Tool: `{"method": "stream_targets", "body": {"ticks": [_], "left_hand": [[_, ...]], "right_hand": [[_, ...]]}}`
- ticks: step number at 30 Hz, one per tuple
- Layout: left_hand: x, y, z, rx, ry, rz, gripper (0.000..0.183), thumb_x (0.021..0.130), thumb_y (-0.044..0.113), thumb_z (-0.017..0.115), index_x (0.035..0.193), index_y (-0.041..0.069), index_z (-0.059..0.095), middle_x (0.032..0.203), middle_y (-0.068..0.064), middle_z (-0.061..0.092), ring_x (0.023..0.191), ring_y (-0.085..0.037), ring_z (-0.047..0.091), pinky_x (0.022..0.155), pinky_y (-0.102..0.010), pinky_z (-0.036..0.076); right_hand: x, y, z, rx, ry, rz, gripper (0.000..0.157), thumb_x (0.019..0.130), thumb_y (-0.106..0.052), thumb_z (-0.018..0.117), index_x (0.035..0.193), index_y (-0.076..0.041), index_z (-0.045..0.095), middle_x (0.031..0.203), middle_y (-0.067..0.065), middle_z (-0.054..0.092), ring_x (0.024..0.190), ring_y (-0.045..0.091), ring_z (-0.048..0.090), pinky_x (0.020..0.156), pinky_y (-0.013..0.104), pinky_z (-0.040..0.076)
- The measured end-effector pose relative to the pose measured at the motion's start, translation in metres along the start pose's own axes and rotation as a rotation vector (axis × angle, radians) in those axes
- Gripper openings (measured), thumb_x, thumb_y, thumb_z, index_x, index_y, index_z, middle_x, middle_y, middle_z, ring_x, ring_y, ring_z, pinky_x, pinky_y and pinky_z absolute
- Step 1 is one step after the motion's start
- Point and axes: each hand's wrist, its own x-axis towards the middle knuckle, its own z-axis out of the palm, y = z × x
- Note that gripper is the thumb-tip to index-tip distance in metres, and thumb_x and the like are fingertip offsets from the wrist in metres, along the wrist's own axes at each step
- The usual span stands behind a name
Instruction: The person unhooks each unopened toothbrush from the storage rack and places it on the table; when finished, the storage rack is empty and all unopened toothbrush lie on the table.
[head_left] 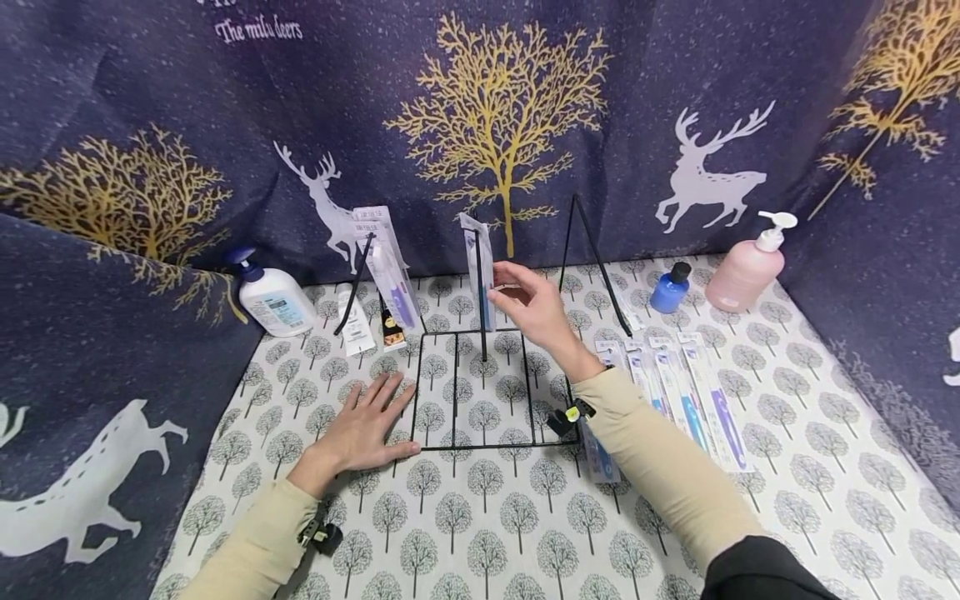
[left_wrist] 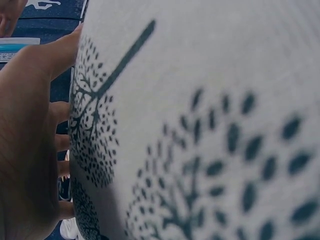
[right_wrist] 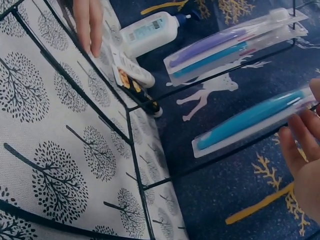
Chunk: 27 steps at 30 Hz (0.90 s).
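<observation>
My right hand (head_left: 528,308) pinches the edge of a packaged toothbrush (head_left: 480,271) at the middle arm of a black wire rack (head_left: 495,447). In the right wrist view this toothbrush (right_wrist: 250,120) is blue, and the fingers (right_wrist: 300,137) meet its upper end. Two packaged toothbrushes (head_left: 390,279) hang from the rack's left arm, a purple one in front. Palm down, my left hand (head_left: 363,429) rests on the patterned cloth, its fingertips beside the rack's left edge. The left wrist view shows the back of that hand (left_wrist: 22,140) and the cloth up close.
Several packaged toothbrushes (head_left: 708,400) lie right of the rack, partly under my right forearm. Behind them stand a blue bottle (head_left: 670,292) and a pink pump bottle (head_left: 746,275). A white pump bottle (head_left: 277,302), a white tube (head_left: 355,323) and a black tube (head_left: 392,329) are at the back left.
</observation>
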Motion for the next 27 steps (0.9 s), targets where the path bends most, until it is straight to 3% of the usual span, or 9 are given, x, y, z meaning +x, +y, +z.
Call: {"method": "stream_targets", "body": {"ticks": [5, 15, 27], "left_hand": [[0.000, -0.001, 0.001, 0.001, 0.010, -0.001, 0.092, 0.076, 0.077, 0.037, 0.147, 0.021, 0.018, 0.154, -0.007, 0.011, 0.139, -0.032, 0.014, 0.107, -0.062, 0.015], [-0.001, 0.001, 0.001, 0.011, 0.011, 0.001, 0.092, 0.076, 0.077, 0.037, 0.147, 0.020, 0.019, 0.154, -0.008, 0.012, 0.139, -0.033, 0.015, 0.107, -0.063, 0.016], [0.000, -0.002, 0.006, -0.008, 0.006, -0.006, 0.093, 0.076, 0.078, 0.038, 0.147, 0.022, 0.018, 0.154, -0.007, 0.010, 0.139, -0.032, 0.012, 0.107, -0.064, 0.014]], "right_hand": [[0.000, -0.003, 0.007, -0.114, 0.022, 0.026, 0.040, 0.083, 0.001, 0.063, 0.120, 0.009, 0.053, 0.105, 0.026, 0.063, 0.096, 0.034, 0.061, 0.087, 0.036, 0.052], [-0.005, -0.007, 0.013, -0.194, 0.048, -0.001, 0.032, 0.083, 0.000, 0.063, 0.114, 0.007, 0.058, 0.099, 0.023, 0.066, 0.092, 0.031, 0.065, 0.078, 0.033, 0.055], [-0.016, -0.021, 0.006, -0.202, 0.003, -0.109, 0.070, 0.081, 0.003, 0.064, 0.142, -0.009, 0.032, 0.101, 0.021, 0.065, 0.080, 0.028, 0.066, 0.071, 0.029, 0.057]]}}
